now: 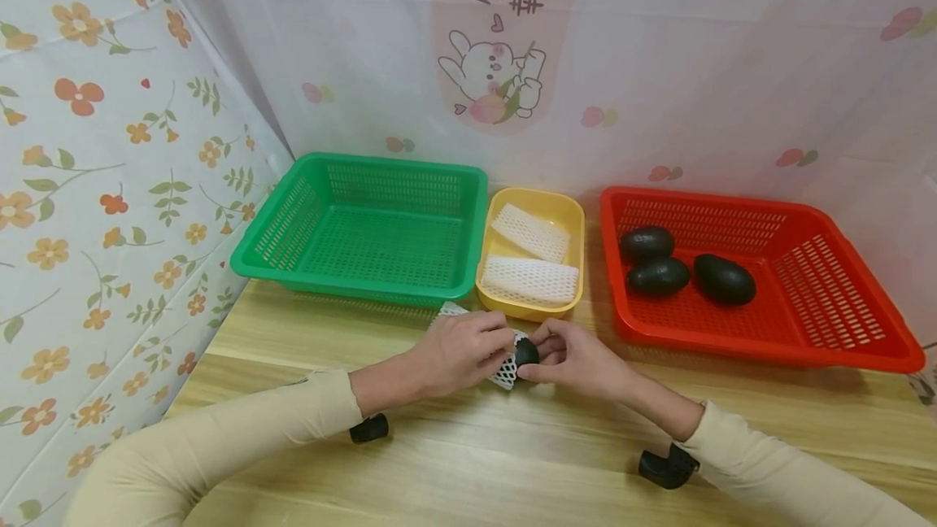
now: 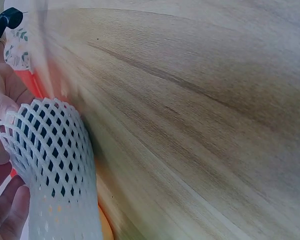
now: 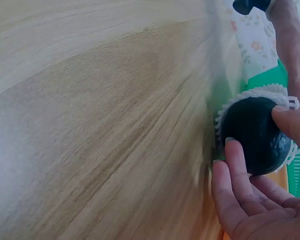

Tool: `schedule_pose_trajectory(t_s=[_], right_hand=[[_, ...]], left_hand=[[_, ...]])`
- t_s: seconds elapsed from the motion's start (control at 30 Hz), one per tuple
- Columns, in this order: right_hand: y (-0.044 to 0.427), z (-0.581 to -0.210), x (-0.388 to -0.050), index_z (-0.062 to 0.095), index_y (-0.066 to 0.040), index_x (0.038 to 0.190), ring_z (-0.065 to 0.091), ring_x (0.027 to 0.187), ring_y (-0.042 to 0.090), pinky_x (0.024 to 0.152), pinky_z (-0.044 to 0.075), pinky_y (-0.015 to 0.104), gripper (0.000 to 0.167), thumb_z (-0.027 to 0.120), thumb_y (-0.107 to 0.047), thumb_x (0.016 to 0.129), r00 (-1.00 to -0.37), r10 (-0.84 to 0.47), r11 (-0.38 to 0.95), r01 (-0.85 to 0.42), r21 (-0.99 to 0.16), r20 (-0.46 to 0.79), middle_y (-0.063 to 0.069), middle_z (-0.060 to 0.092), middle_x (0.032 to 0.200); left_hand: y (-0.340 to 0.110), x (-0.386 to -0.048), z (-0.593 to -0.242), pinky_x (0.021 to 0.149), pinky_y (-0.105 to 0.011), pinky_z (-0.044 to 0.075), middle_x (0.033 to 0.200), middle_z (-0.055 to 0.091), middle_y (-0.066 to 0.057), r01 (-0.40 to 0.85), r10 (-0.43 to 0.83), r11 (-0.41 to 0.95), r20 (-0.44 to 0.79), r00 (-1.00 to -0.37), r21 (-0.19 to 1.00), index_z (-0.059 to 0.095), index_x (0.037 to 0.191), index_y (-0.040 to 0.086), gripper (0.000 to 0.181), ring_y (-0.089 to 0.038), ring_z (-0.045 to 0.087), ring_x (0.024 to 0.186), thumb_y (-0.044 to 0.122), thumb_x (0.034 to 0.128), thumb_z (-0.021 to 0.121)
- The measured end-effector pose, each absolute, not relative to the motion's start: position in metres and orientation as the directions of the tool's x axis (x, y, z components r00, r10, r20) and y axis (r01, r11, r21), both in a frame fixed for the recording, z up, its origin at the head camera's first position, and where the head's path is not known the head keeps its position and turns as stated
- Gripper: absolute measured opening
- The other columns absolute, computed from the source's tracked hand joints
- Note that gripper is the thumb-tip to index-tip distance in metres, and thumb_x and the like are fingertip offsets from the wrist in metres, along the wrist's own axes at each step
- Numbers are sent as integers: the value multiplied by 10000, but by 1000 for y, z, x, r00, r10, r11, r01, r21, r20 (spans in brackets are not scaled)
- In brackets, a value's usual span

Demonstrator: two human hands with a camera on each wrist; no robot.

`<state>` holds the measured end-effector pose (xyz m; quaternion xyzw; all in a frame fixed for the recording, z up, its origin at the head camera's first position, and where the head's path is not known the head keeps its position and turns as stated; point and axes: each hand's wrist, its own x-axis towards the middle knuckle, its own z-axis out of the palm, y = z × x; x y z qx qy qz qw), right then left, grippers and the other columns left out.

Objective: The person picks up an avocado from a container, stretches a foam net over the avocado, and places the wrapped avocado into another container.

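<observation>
In the head view a dark avocado [image 1: 526,353] sits partly inside a white foam net sleeve [image 1: 504,372], just above the wooden table. My left hand [image 1: 463,354] holds the sleeve around its mouth. From the other side, my right hand [image 1: 583,362] grips the avocado's bare end between thumb and fingers. The right wrist view shows the avocado [image 3: 255,135] with the net's rim round its far part. Dark skin shows through the mesh of the sleeve [image 2: 52,145] in the left wrist view, and the sleeve's lower stretch is unfilled.
A green basket [image 1: 359,287] stands at the back left. Beside it, a yellow tray [image 1: 538,314] holds two foam net sleeves [image 1: 530,279]. The red basket [image 1: 769,352] at the right contains three avocados [image 1: 725,280]. Black fittings [image 1: 666,468] lie near both wrists.
</observation>
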<state>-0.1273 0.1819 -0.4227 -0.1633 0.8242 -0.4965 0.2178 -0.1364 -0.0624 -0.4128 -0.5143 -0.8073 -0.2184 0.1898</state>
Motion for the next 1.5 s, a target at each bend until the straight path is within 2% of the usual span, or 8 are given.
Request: schedule_pose_trajectory(t_s=[0.33, 1.0, 1.3, 1.5], right_hand=[[187, -428, -125, 588, 29, 1182, 690, 917, 259, 803, 563, 314, 435, 831, -150, 869, -833, -533, 360, -62, -931, -150, 118, 688, 1065], [175, -434, -119, 622, 32, 1083, 722, 857, 235, 719, 582, 332, 343, 842, -39, 830, -879, -473, 306, -111, -945, -50, 120, 697, 1034], [178, -432, -120, 672, -2, 1045, 722, 885, 233, 744, 577, 323, 240, 813, -13, 852, -892, -451, 316, -139, -939, -19, 100, 709, 1010], [179, -433, -120, 697, -12, 1038, 719, 887, 233, 757, 576, 328, 207, 801, -1, 860, -891, -454, 296, -159, -942, 8, 100, 703, 1009]], left_hand=[[-64, -136, -413, 539, -215, 444, 845, 561, 34, 914, 734, 371, 551, -398, 165, 622, 854, 148, 160, -104, 554, 704, 109, 885, 774], [-60, -134, -413, 556, -182, 418, 864, 569, 54, 917, 732, 350, 555, -396, 192, 636, 850, 157, 142, -71, 533, 724, 95, 891, 757], [-64, -135, -413, 613, -221, 482, 898, 592, 46, 911, 730, 364, 549, -407, 192, 637, 863, 157, 147, -109, 575, 795, 90, 889, 766], [-63, -135, -414, 635, -224, 485, 903, 601, 39, 917, 736, 352, 550, -394, 186, 646, 865, 147, 131, -112, 575, 799, 88, 892, 759]])
